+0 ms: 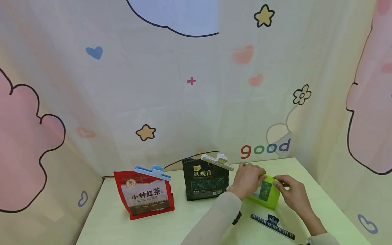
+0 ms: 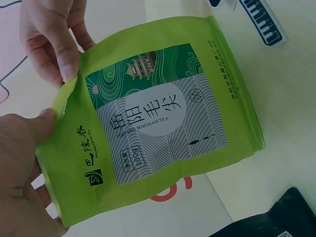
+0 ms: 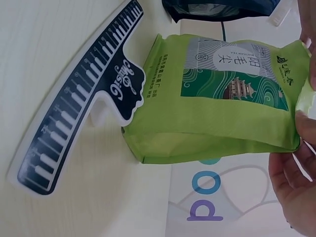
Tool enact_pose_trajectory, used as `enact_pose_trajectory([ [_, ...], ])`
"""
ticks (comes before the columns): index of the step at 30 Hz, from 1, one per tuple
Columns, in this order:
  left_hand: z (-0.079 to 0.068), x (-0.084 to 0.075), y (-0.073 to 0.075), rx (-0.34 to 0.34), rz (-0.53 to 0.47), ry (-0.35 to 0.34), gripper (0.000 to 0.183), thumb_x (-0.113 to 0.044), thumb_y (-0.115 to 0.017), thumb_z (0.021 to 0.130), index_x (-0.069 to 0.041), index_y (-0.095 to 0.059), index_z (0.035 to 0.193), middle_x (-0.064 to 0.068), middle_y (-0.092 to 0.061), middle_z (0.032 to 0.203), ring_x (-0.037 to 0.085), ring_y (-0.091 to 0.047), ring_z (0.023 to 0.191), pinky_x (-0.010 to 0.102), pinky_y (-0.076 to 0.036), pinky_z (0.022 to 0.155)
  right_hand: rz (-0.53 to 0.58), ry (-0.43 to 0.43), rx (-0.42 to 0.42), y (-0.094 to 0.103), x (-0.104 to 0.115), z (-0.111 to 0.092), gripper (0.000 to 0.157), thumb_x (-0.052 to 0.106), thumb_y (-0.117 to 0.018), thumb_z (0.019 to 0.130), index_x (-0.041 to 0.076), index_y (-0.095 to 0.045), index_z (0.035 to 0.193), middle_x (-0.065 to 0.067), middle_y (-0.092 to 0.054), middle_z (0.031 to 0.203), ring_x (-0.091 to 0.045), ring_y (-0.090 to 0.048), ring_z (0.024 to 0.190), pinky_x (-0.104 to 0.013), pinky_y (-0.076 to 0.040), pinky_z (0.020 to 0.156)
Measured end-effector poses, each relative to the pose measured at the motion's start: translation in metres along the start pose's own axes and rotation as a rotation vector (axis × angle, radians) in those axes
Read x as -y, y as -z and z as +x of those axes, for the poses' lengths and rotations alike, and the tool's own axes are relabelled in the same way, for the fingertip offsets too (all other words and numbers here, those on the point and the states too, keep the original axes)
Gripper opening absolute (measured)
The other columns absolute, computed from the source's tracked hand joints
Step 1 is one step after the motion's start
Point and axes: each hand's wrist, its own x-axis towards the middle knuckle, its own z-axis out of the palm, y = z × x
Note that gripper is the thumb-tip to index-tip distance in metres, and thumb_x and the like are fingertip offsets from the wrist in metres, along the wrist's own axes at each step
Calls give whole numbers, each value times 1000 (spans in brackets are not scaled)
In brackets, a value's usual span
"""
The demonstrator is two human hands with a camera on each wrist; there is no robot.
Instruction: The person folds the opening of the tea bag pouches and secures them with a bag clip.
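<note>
A lime-green tea bag (image 1: 271,203) with a green and silver label stands on the table, its top edge between my two hands. My left hand (image 1: 247,179) pinches the top at one end; its thumb lies on the front in the left wrist view. My right hand (image 1: 293,194) pinches the other top corner between thumb and fingers. In the right wrist view, a pale strip (image 3: 307,98) shows at the bag's top edge between the hands. Just in front of the bag lies a black clip (image 1: 272,226) with a piano-key pattern.
To the left stands a black tea bag (image 1: 206,183) with a white clip (image 1: 218,161) across its top corner. Farther left is a red tea bag (image 1: 150,199) topped by a blue clip (image 1: 152,172). A patterned curtain (image 1: 171,102) rises behind the pale table (image 1: 104,221).
</note>
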Motion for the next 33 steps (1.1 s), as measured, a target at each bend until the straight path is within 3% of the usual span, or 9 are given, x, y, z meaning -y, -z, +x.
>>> enact_pose_trajectory([
  [5,7,-1,2,30,-13,18,22,-47,-54,97,-42,-72,109,-26,-71,99,-4,-63,88,20,-42,81,7,-6,4,2,-3,-1,22,5,-76,84,6,-73,106,-7,-74,92,-4,-65,75,-34,-57,67],
  [11,12,-2,5,62,-29,19,20,-44,-56,97,-42,-72,109,-26,-71,99,-7,-63,82,16,-48,78,-1,-26,-6,2,-4,0,18,8,-77,83,6,-73,101,-5,-74,86,-11,-68,71,-30,-55,66],
  [15,14,-1,7,66,-51,18,20,-43,-57,97,-43,-73,109,-27,-71,102,-8,-64,87,13,-47,74,-15,-40,-12,1,-4,3,11,10,-78,83,8,-74,93,-2,-74,81,-13,-67,71,-24,-53,65],
  [22,16,1,8,69,-40,-4,19,-42,-59,96,-44,-73,108,-27,-71,102,-7,-65,90,14,-49,76,6,-9,-55,-1,-7,4,11,5,-80,79,13,-72,81,2,-72,72,0,-60,67,-21,-49,59],
  [26,14,2,7,76,-39,-5,19,-42,-57,97,-44,-73,109,-26,-71,102,-7,-65,90,14,-49,75,-1,-14,-11,0,-6,5,7,10,-78,82,11,-72,86,0,-73,77,-8,-65,70,-23,-51,62],
  [29,13,2,6,81,-45,-10,20,-42,-56,98,-43,-73,109,-26,-71,102,-7,-65,89,15,-50,76,-11,14,30,2,-4,6,12,12,-76,85,8,-73,96,-2,-74,86,-16,-67,75,-27,-55,66],
  [33,12,2,4,62,-55,-27,20,-41,-55,99,-41,-74,107,-25,-71,99,-7,-64,83,14,-49,74,-3,82,27,0,-3,8,17,9,-76,85,8,-74,101,-1,-72,90,-5,-63,76,-28,-56,68],
])
